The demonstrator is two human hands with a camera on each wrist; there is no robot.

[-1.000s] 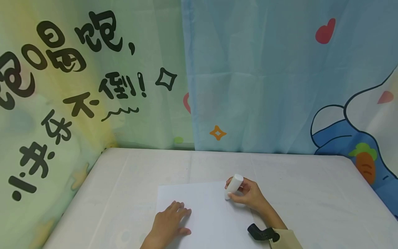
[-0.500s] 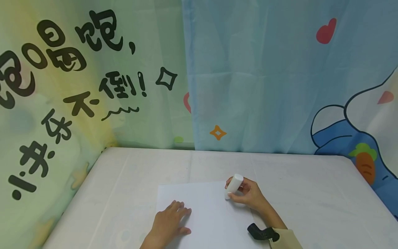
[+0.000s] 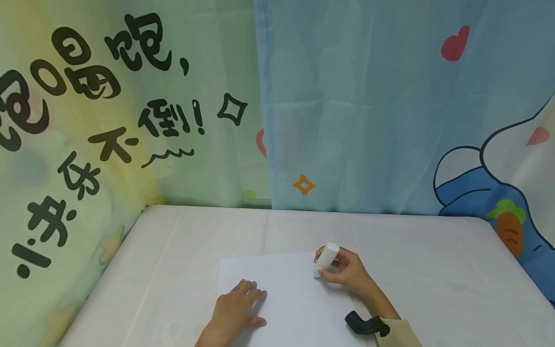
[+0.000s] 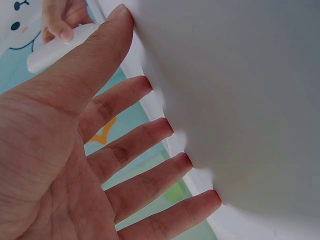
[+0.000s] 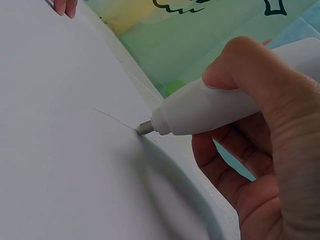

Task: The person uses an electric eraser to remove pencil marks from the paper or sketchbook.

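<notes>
A sheet of white paper (image 3: 295,301) lies on the table. My right hand (image 3: 352,273) grips a thick white electric eraser (image 3: 326,260) near the sheet's far right corner. Up close in the right wrist view, thumb and fingers close round the body of the electric eraser (image 5: 215,107), and its grey tip (image 5: 144,128) touches the paper at the end of a thin line (image 5: 112,117). On the sheet's left part rests my left hand (image 3: 236,308), its fingers spread. In the left wrist view its fingertips (image 4: 184,160) touch the paper.
The white-covered table (image 3: 186,250) reaches back to a green curtain (image 3: 208,168) with black lettering and a blue curtain (image 3: 360,120). A black wrist device (image 3: 366,324) sits by the right sleeve (image 3: 396,332).
</notes>
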